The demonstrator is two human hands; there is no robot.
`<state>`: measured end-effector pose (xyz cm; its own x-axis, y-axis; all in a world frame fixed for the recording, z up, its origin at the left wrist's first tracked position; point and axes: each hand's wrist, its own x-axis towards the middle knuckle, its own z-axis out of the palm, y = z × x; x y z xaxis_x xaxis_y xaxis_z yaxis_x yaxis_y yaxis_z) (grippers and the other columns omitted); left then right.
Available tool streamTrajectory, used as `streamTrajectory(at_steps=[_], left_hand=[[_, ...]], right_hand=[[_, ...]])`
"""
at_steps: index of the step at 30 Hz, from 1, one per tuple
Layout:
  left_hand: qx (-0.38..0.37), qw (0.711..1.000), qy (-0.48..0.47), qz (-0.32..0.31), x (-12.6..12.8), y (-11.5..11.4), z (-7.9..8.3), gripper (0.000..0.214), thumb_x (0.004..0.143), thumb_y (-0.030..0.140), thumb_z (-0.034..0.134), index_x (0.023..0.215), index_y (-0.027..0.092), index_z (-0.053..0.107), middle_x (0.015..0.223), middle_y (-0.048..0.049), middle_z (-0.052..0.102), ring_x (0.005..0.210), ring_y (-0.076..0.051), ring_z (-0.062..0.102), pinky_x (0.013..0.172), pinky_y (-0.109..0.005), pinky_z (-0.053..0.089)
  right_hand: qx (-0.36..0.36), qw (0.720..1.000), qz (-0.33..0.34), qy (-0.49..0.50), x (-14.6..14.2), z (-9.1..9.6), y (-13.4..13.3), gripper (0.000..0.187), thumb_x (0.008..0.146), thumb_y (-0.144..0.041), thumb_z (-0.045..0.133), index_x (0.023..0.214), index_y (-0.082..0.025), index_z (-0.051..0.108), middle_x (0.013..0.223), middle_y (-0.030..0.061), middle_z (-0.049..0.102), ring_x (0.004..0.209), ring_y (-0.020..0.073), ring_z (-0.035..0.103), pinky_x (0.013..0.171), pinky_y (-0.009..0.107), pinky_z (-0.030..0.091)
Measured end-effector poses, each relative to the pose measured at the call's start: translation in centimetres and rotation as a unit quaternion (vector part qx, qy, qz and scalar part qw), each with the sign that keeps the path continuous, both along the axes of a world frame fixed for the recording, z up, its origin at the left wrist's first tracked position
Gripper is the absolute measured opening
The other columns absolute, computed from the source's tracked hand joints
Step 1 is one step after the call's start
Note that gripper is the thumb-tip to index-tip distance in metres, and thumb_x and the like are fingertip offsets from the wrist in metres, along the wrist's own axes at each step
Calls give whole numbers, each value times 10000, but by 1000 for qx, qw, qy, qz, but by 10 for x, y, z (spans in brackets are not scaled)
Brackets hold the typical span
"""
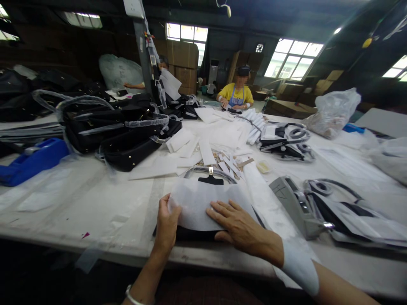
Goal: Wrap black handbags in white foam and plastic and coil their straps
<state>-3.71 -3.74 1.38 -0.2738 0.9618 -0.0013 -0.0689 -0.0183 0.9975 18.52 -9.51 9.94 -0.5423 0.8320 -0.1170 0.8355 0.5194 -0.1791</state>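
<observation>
white tissue paper, black handbag

Bright daylight through windows; dim ceiling, dark corners; wide-angle bending at edges.

Tissue paper lies on a handbag.

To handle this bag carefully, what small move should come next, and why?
Probably smooth the white sheet over the black handbag with the right hand: the left hand holds the sheet's edge, and the sheet lies wavy.
</observation>
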Motion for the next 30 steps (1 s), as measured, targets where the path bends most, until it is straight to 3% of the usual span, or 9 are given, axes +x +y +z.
streamTrajectory(at_steps=[3,7,10,12,15,17,20,24,30], left_hand=[[21,981,189,-35,-8,-8,13,602,761,207,590,1346,241,453,1072,-59,644,987,-244,632,890,-396,492],[152,885,438,-48,-17,-23,41,564,779,137,559,1335,231,534,1230,-134,626,1235,-366,519,1080,-564,313],[261,834,483,-62,-11,-29,63,514,801,119,562,1300,238,577,1480,-125,463,1436,-386,280,1163,-619,101],[300,818,470,-143,1,-29,69,448,826,113,546,1247,250,614,1479,-100,475,1442,-349,292,1181,-587,106],[277,793,461,-288,26,-25,61,350,844,79,492,1119,207,667,1270,-128,639,1281,-317,510,1125,-529,300],[225,775,490,-330,38,-23,46,310,857,72,458,1059,177,668,1080,-129,695,1076,-299,620,994,-500,442],[204,770,512,-322,40,-23,20,247,906,126,446,1013,180,661,960,-94,693,915,-260,631,864,-444,513],[285,794,435,-314,22,-28,-4,279,951,215,464,1157,217,653,1146,-93,689,1085,-234,619,956,-397,491],[271,755,473,-364,21,-32,7,325,952,179,452,1221,237,627,1230,-87,668,1087,-230,612,922,-393,480]], right_hand=[[-10,1000,-8,13,6,-4,-1,647,928,-393,620,1504,-241,367,1547,144,367,1407,343,369,1122,604,305],[-18,999,-14,43,13,-12,-7,736,895,-466,649,1522,-248,333,1549,145,357,1406,353,367,1136,614,272],[-9,998,-11,58,15,-17,-11,760,875,-485,671,1519,-260,338,1546,145,364,1395,356,385,1136,626,263],[-6,998,-5,64,15,-18,-11,776,866,-503,676,1520,-259,336,1546,150,363,1395,354,387,1139,625,259],[-10,997,5,75,18,-17,-11,848,850,-596,646,1532,-221,309,1542,170,359,1399,354,380,1148,620,251],[-17,996,7,86,19,-16,-11,895,838,-671,600,1529,-180,313,1529,186,371,1401,354,377,1150,618,252],[-12,994,-13,109,22,-23,-13,762,914,-630,518,1492,-151,389,1495,182,430,1388,323,409,1155,599,270],[21,988,-66,139,24,-45,-13,487,1017,-406,430,1414,-132,499,1432,156,524,1344,264,480,1160,540,310],[47,981,-85,170,26,-66,-7,398,1003,-323,458,1357,-180,567,1379,118,588,1297,252,533,1134,504,377]])
